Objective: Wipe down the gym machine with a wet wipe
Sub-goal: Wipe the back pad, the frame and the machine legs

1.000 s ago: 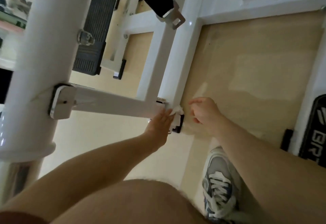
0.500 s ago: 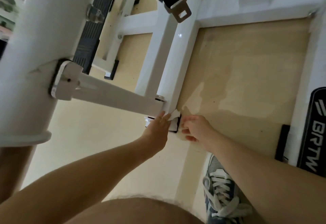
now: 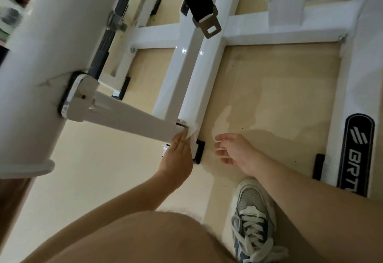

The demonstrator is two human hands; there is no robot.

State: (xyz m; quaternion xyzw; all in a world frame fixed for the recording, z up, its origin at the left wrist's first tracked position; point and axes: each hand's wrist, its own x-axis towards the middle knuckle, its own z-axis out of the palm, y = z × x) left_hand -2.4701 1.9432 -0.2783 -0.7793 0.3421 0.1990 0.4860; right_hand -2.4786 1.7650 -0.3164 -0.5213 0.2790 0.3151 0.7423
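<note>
The white gym machine fills the view, with a long white floor beam running away from me. My left hand presses a white wet wipe against the near end of that beam, just above its black foot. Only a crumpled corner of the wipe shows past my fingers. My right hand hovers over the floor to the right of the beam end, fingers spread and holding nothing.
A thick white post with a flat bracket arm crosses on the left. A black strap with a metal buckle hangs above the beam. A branded side rail stands on the right. My sneaker rests on the beige floor.
My right hand has drawn away from the beam end to the right and spread its fingers. My left hand stays at the beam end with the wipe.
</note>
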